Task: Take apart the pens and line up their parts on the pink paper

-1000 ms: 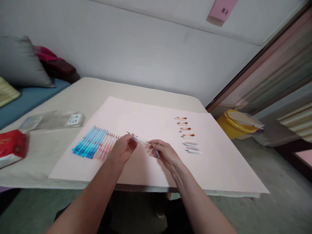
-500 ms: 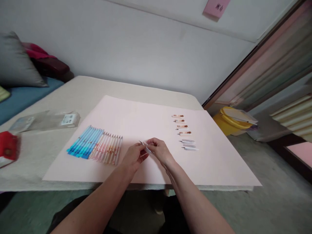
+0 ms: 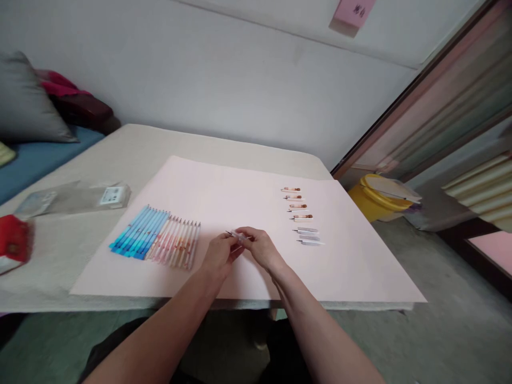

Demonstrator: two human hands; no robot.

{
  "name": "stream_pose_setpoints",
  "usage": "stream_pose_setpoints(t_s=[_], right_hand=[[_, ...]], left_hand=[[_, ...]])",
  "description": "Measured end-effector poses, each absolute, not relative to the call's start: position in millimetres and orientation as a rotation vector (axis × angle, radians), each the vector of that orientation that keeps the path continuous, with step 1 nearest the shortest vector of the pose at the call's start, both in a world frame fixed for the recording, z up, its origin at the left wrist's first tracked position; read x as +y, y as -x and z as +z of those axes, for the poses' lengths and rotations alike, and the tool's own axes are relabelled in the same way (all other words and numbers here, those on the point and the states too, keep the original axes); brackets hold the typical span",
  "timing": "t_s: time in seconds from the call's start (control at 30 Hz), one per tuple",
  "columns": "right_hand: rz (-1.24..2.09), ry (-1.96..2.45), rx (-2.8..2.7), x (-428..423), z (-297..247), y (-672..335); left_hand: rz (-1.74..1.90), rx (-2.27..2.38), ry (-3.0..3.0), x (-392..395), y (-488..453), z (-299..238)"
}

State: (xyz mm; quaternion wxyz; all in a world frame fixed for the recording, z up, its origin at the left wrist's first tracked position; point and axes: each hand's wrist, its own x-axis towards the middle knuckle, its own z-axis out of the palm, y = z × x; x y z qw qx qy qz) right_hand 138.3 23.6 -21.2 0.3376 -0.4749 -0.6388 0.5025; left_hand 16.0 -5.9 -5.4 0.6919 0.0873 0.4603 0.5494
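Note:
My left hand (image 3: 221,250) and my right hand (image 3: 260,245) meet over the middle of the pink sheet, fingertips pinched together. Between them is a slim, whitish pen refill (image 3: 231,233), its dark tip pointing up to the left. A pale, see-through piece (image 3: 240,236) lies against it at the right fingertips; the fingers hide much of both. Left of my hands lies a row of pens, blue ones (image 3: 141,232) beside cream and pink patterned ones (image 3: 176,242). To the right, a column of short brown-patterned pieces (image 3: 303,217) and grey-white pieces (image 3: 310,242) lies with thin dark-tipped sticks.
The pink sheet (image 3: 224,192) covers part of a cloth-topped table (image 3: 192,137). A clear plastic packet (image 3: 80,198) and a red object (image 3: 14,240) lie at the left. A yellow bucket (image 3: 370,200) stands on the floor beyond the right edge.
The whitish pieces between my fingers have turned to a flatter angle. My right hand has come slightly left and closer over the left fingertips. The laid-out pens and parts stay put.

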Motion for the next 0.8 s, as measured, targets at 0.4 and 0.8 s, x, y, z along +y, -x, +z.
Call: stream_pose_setpoints(t_s=[0.4, 0.8], right_hand=[[1.695, 1.270, -1.315, 25, -7, -143], [1.540, 1.505, -1.563, 7, -2, -298]], left_hand=[[1.148, 1.024, -0.240, -5, -19, -7], [1.087, 1.096, -0.194, 1, -4, 7]])
